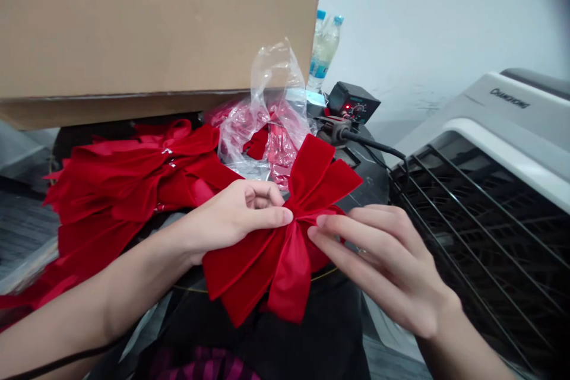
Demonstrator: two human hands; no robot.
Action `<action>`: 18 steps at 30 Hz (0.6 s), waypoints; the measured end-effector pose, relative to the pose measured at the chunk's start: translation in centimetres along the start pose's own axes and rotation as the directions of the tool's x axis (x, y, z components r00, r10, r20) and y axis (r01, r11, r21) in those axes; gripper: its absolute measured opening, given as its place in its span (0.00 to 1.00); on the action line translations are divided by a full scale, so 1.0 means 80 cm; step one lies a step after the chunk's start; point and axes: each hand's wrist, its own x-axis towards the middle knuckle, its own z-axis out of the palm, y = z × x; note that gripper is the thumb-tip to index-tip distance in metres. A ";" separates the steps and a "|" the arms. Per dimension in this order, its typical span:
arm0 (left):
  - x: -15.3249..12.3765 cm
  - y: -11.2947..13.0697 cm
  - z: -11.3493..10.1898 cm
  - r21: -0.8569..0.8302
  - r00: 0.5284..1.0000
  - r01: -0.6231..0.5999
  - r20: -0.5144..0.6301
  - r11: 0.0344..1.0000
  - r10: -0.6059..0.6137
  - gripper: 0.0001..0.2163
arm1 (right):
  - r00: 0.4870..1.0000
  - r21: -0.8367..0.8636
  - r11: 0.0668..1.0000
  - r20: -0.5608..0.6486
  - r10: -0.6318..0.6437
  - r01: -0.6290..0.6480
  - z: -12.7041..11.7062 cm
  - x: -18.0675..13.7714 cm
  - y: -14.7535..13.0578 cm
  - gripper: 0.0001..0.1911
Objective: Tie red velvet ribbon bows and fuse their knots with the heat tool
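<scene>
A red velvet bow (253, 261) is held up in front of me, its loops and tails spread around a gathered middle. My left hand (240, 211) pinches that middle from the left, thumb on top and the other fingers curled behind. From the right, my right hand (387, 255) pinches a fold of the bow's ribbon just beside the centre, between its fingertips. Its lower fingers are partly hidden. On the left side of the round black table lies a pile of red bows (133, 172), with small silvery ties at their middles.
A large cardboard box (155, 24) stands behind the pile. Clear plastic bags (278, 71) with red material lie at the back. Water bottles (325, 50), a black control box (354, 102) with a red light, and a cable (378, 145) are beyond. A white heater-like appliance (503, 130) stands right.
</scene>
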 end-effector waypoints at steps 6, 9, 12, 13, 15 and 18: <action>0.004 -0.003 -0.002 0.130 0.998 0.060 -0.024 0.990 -0.058 0.11 | 0.987 0.200 0.978 0.134 -0.084 0.057 -0.009 0.012 0.007 0.17; 0.005 -0.005 -0.003 0.199 0.998 0.066 -0.033 0.978 -0.061 0.10 | 0.978 0.188 0.979 0.175 -0.112 0.078 -0.009 0.024 0.010 0.18; 0.006 -0.006 -0.005 0.262 0.997 0.068 -0.041 0.963 -0.059 0.09 | 0.972 0.196 0.980 0.219 -0.090 0.047 -0.005 0.030 0.013 0.16; 0.006 -0.006 -0.005 0.276 0.998 0.066 -0.042 0.959 -0.056 0.09 | 0.971 0.205 0.978 0.227 -0.074 0.026 -0.003 0.031 0.014 0.15; 0.007 -0.006 -0.006 0.309 0.998 0.057 -0.041 0.949 -0.046 0.08 | 0.964 0.231 0.973 0.262 -0.039 -0.024 -0.001 0.031 0.015 0.13; 0.007 -0.004 -0.007 0.353 0.999 0.048 -0.032 0.934 -0.039 0.07 | 0.948 0.257 0.962 0.318 0.008 -0.094 0.001 0.031 0.013 0.12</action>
